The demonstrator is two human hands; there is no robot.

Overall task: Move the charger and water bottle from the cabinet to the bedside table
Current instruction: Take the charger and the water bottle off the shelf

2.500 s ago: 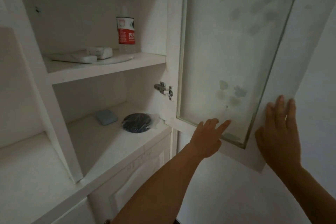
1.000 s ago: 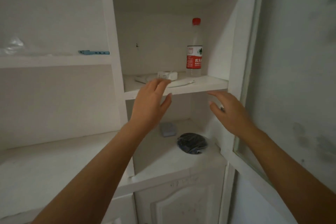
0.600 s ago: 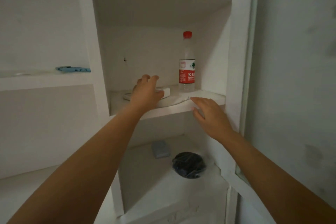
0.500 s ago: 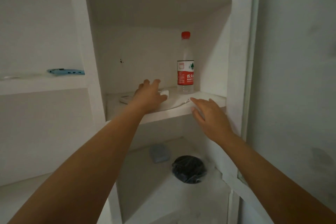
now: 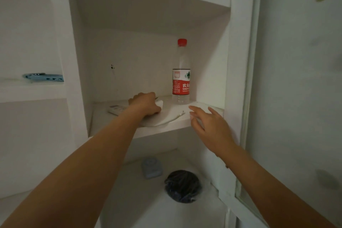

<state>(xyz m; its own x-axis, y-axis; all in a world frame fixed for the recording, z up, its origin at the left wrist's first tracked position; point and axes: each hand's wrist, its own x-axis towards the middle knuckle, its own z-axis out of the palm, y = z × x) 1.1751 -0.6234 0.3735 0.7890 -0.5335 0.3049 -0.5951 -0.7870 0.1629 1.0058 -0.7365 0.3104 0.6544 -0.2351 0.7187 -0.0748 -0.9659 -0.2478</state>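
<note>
A clear water bottle (image 5: 181, 83) with a red cap and red label stands upright at the back right of the cabinet's upper shelf (image 5: 161, 129). Left of it, my left hand (image 5: 146, 104) is curled over the white charger (image 5: 160, 103), of which only a corner shows past my fingers. The charger's thin white cable (image 5: 175, 116) trails toward the shelf's front edge. My right hand (image 5: 209, 126) hovers with fingers spread at the front right of the shelf, below and in front of the bottle, holding nothing.
A flat white device (image 5: 115, 109) lies left of my left hand. The lower shelf holds a small blue-grey box (image 5: 151, 166) and a black round item in plastic wrap (image 5: 182, 186). A blue object (image 5: 44, 77) sits on the left shelf. The open glass door (image 5: 296, 79) stands at right.
Both hands left the door and rose to the upper shelf. My left hand landed on the charger and curled its fingers over it; my right hand lifted slightly toward the shelf edge.
</note>
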